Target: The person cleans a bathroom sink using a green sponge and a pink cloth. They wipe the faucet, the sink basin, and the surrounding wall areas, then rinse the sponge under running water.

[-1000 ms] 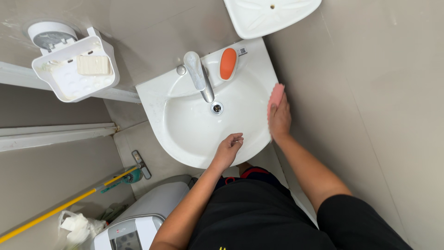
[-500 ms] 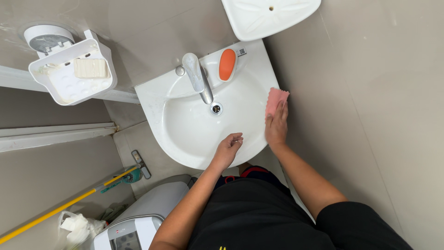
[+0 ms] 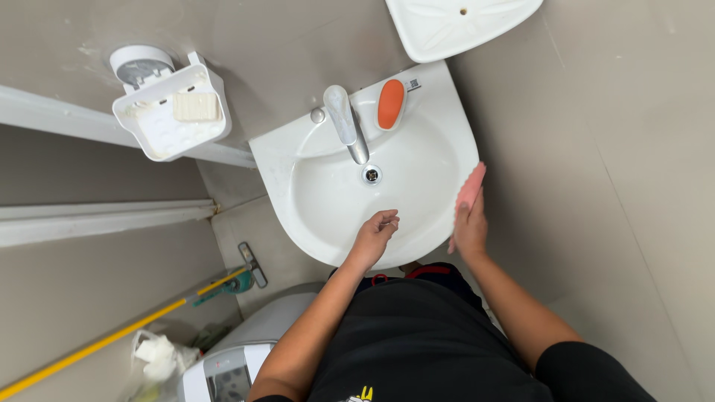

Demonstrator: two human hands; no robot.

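Here the right hand presses a pink sponge against the outer right rim of the white sink, fingers laid flat along the sponge and gripping it, so that the sponge stands on edge just beyond the rim. The left hand rests on the sink's front edge with its fingers loosely curled inward, grasping nothing; its fingertips hang just inside the basin. Both forearms run back from the sink to the person's black shirt.

Inside the sink, the round drain sits near the back of the bowl, and the chrome tap reaches out over it from the sink's rear ledge. Just beside the tap on that ledge lies an orange oval soap holder. Above the sink on the wall is 1 white shelf, only partly in view. To the left of the sink, a white wall-mounted caddy holds a pale bar of soap, with a round grey fitting just behind it.

Below and left of the sink, a yellow-handled mop leans across the floor, its head lying near the sink's underside. Near it stand a white bin and some crumpled white bags
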